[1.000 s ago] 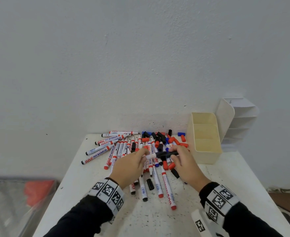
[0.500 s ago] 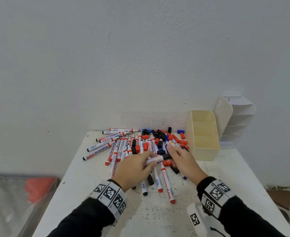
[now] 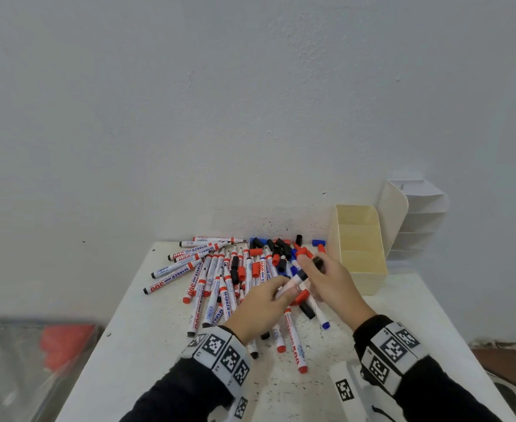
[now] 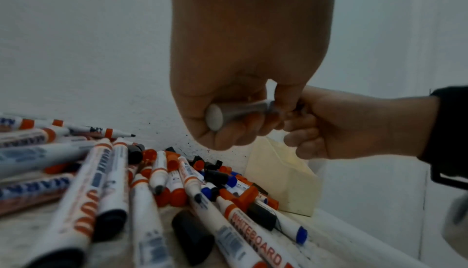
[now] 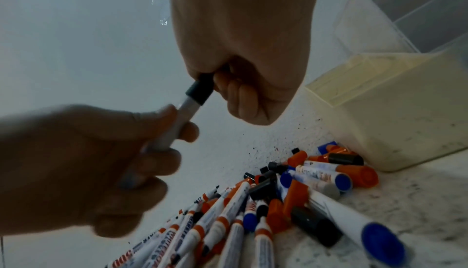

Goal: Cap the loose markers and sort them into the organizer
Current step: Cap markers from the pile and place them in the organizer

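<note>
My left hand [image 3: 276,295] grips the white barrel of a marker [image 3: 293,281] lifted above the pile. My right hand [image 3: 319,269] pinches the black cap [image 3: 317,262] on that marker's far end. The right wrist view shows the black cap [image 5: 200,90] seated over the barrel [image 5: 182,116]; the left wrist view shows the marker's flat rear end [image 4: 214,117] in my curled fingers. A heap of loose markers and caps [image 3: 235,269], red, black and blue, covers the table's back middle. The cream organizer [image 3: 358,271] stands to the right, its compartments bare.
The white speckled table [image 3: 159,345] meets the wall behind the pile. A white tiered rack [image 3: 415,220] leans behind the organizer. Markers [image 3: 293,342] lie under my hands near the front. A red thing under clear plastic [image 3: 62,342] sits low at the left.
Both hands lifted the marker off the pile and tilted it toward the right. The right hand now holds the black cap over its end.
</note>
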A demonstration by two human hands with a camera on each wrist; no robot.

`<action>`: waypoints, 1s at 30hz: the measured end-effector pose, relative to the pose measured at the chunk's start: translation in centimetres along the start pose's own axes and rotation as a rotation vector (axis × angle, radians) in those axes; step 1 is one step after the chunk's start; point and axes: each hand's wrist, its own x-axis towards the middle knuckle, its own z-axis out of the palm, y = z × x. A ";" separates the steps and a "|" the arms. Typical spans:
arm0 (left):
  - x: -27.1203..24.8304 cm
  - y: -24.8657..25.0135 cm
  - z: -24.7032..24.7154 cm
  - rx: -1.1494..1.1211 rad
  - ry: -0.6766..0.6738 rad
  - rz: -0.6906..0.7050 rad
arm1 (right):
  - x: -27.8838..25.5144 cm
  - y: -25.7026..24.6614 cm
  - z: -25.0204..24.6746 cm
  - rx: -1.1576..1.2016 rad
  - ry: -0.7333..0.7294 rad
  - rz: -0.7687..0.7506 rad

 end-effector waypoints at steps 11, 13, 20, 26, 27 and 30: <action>0.8 0.9 4.5 0.837 -0.041 -0.270 | 0.8 -3.0 -8.4 -0.135 0.506 -0.247; 0.8 0.9 5.1 0.880 -0.086 -0.295 | 1.2 -3.2 -10.8 -0.158 0.641 -0.300; 1.3 0.5 5.9 0.886 -0.096 -0.342 | 2.9 -1.7 -16.1 -0.244 0.895 -0.421; 1.4 0.5 6.3 0.898 -0.075 -0.366 | 5.3 1.6 -16.1 -0.290 0.784 -0.274; 1.4 0.5 6.3 0.891 -0.069 -0.364 | 5.7 1.9 -15.9 -0.274 0.761 -0.246; 1.5 0.6 6.2 0.860 -0.057 -0.357 | 6.4 2.6 -15.2 -0.240 0.689 -0.171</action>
